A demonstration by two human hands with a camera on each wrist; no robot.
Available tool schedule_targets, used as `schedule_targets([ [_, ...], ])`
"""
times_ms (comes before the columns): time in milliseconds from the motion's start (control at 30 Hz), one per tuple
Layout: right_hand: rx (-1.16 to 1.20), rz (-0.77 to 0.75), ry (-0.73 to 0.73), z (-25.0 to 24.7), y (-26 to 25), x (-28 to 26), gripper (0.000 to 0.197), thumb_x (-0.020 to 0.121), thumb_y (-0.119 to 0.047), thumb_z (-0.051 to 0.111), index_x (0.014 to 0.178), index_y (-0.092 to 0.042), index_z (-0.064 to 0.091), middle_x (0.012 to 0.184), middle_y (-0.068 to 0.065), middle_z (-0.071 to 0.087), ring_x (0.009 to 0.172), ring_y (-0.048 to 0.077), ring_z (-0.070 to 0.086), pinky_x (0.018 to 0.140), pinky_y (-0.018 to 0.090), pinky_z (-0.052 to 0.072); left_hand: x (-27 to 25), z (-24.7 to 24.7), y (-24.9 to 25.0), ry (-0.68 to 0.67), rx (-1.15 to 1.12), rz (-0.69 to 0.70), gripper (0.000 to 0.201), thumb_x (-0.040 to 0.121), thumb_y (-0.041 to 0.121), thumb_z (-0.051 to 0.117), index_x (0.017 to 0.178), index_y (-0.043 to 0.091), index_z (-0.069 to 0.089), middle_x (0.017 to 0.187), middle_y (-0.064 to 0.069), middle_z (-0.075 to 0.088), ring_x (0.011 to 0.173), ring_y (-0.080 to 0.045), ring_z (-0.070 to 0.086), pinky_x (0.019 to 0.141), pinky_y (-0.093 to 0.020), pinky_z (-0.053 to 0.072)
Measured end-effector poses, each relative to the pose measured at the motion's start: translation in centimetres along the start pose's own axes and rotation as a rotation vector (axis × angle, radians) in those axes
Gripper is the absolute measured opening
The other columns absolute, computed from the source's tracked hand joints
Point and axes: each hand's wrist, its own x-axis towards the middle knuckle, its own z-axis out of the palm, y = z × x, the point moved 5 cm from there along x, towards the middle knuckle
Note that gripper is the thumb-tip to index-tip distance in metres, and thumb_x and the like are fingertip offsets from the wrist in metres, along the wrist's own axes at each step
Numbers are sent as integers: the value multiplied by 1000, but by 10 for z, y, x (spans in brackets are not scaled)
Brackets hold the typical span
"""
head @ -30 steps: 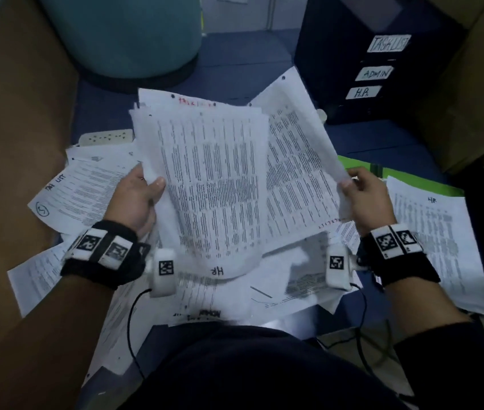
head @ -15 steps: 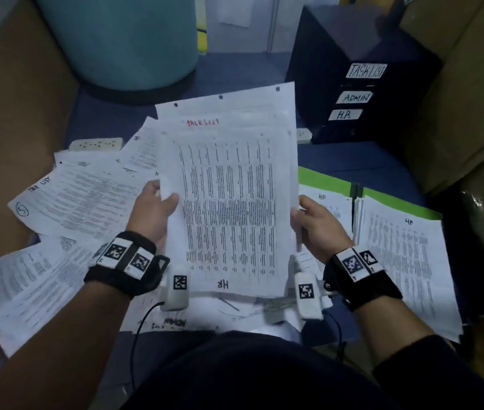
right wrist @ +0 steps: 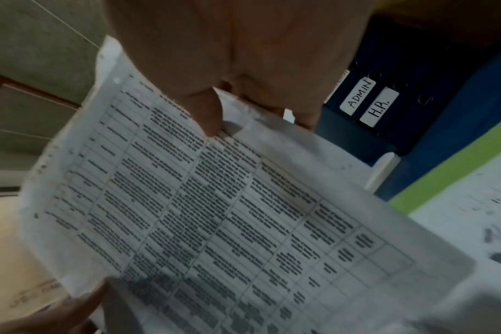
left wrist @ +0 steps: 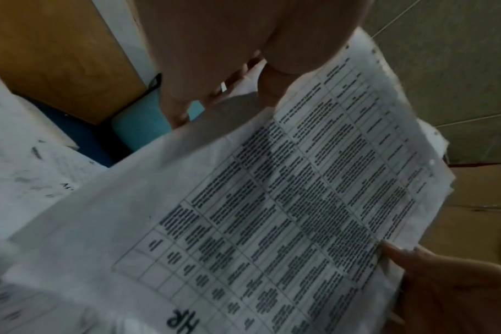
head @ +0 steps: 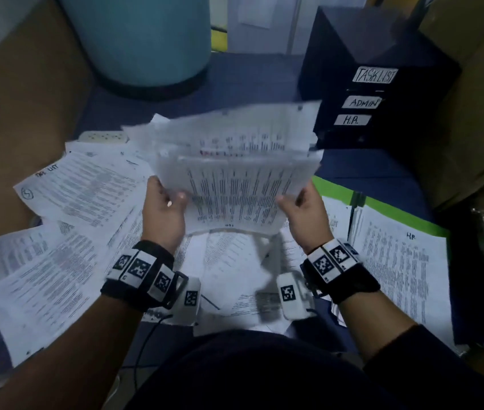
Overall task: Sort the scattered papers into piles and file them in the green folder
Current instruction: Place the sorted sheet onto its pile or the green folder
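Observation:
I hold a stack of printed papers point(head: 235, 184) in the air with both hands, its top sheet a table marked HR point(left wrist: 272, 214). My left hand point(head: 165, 202) grips the stack's left edge, thumb on top. My right hand point(head: 301, 204) grips its right edge, thumb point(right wrist: 206, 113) pressed on the top sheet point(right wrist: 215, 214). The far edge of the stack is blurred and tilts away from me. The green folder point(head: 382, 207) lies open at the right with HR sheets point(head: 397, 276) on it. Loose papers point(head: 72, 196) are scattered at the left and below my hands.
A dark file box point(head: 377, 84) labelled TASKLIST, ADMIN and H.R. stands at the back right. A teal drum point(head: 140, 39) stands at the back. A white power strip point(head: 103, 137) lies behind the papers. Brown cardboard point(head: 13, 113) flanks both sides.
The fanned sheets have been drawn together into one stack between my hands. The stack has then tipped forward, its far edge dropping away from me.

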Motion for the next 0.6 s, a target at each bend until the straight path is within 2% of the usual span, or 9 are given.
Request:
schedule_targets([
  [67, -86, 126, -4, 6, 32, -5, 26, 86, -10, 64, 106, -23, 54, 104, -1, 66, 100, 18, 62, 91, 43, 50, -6, 1, -24, -19, 106, -92, 17, 92, 0, 51, 103, 12, 44, 103, -3, 57, 98, -19, 55, 83, -30, 42],
  [100, -138, 177, -8, 9, 46, -7, 26, 87, -11, 63, 110, -18, 54, 105, 2, 66, 99, 20, 62, 89, 42, 51, -9, 2, -34, -33, 152, -134, 14, 94, 2, 51, 104, 11, 45, 104, -6, 56, 100, -23, 54, 82, -29, 40],
  [167, -282, 183, -28, 16, 61, -10, 26, 91, -14, 59, 117, -12, 55, 108, 6, 67, 100, 23, 62, 78, 30, 47, -11, 5, -42, -77, 269, -134, 16, 97, 5, 48, 112, 2, 47, 104, -9, 51, 99, -24, 51, 79, -18, 36],
  [233, -335, 161, 2, 18, 60, -8, 25, 93, -12, 54, 117, -10, 56, 107, 7, 67, 100, 24, 61, 74, 27, 42, -8, 6, -43, -89, 325, -115, 22, 98, 5, 43, 118, -5, 47, 102, -10, 50, 93, -22, 49, 74, -10, 36],
  [333, -241, 196, 37, 16, 54, -6, 27, 92, -6, 50, 118, -12, 52, 109, 1, 62, 98, 18, 56, 85, 31, 46, 0, 4, -43, -59, 270, -178, 32, 97, 1, 42, 128, 5, 44, 113, -2, 54, 104, -15, 48, 89, -23, 37],
  [400, -325, 238, -18, 18, 58, -7, 25, 94, -8, 49, 119, -10, 53, 110, 4, 63, 95, 16, 53, 80, 28, 44, 2, 6, -45, -101, 314, -174, 35, 96, 0, 41, 131, 7, 43, 114, 0, 53, 104, -13, 47, 91, -25, 35],
  [500, -432, 268, -45, 16, 63, -9, 13, 96, -12, 49, 103, -18, 58, 103, 6, 61, 90, 15, 50, 67, 23, 33, 5, 11, -46, -145, 379, -169, 25, 97, 5, 42, 121, 5, 52, 105, 0, 55, 94, -17, 50, 80, -26, 39],
  [533, -406, 255, -9, 10, 59, -9, 10, 96, -13, 49, 96, -20, 56, 100, 4, 60, 89, 17, 52, 63, 24, 33, 9, 14, -47, -147, 391, -143, 20, 97, 8, 44, 113, 6, 55, 99, -1, 57, 89, -19, 52, 74, -28, 41],
  [600, -355, 226, 81, -10, 48, -8, 8, 95, -13, 49, 100, -14, 55, 98, 6, 62, 85, 19, 54, 61, 24, 38, 13, 27, -41, -159, 370, -92, 10, 94, 13, 49, 85, 13, 53, 79, -3, 54, 75, -22, 52, 65, -34, 46],
])
